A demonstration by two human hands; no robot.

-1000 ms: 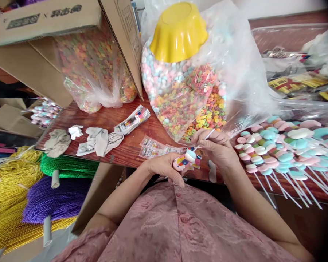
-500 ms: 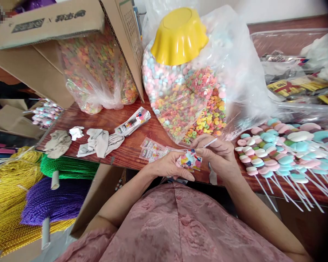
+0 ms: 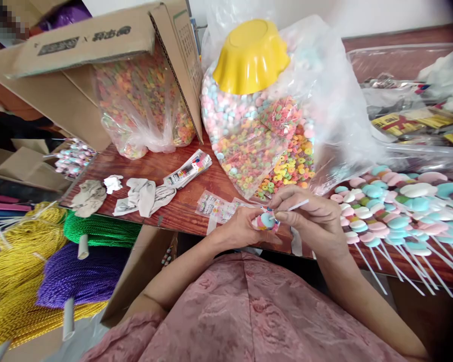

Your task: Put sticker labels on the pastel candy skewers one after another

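My left hand (image 3: 238, 230) is closed around a small printed plastic bag (image 3: 277, 227) at the table's front edge. A marshmallow candy skewer (image 3: 266, 220), with pale blue and pink pieces showing, sits at or in the bag; how far inside it is I cannot tell. My right hand (image 3: 312, 217) pinches the skewer's white stick (image 3: 299, 204) between thumb and fingers. Just beyond my left hand, several flat clear printed bags (image 3: 215, 206) lie on the wooden table (image 3: 196, 193).
Finished skewers (image 3: 392, 201) are heaped at right. Behind stands a large bag of marshmallows and gummy rings (image 3: 241, 141), topped by a yellow bowl (image 3: 251, 60). At left are a cardboard box (image 3: 179, 55), white gloves (image 3: 141, 196), a stack of bags (image 3: 189, 168) and coloured cords (image 3: 79, 274).
The skewer's blue and pink pieces now show at the bag between my hands. My right hand has shifted slightly right with the stick. The whole view has moved a little.
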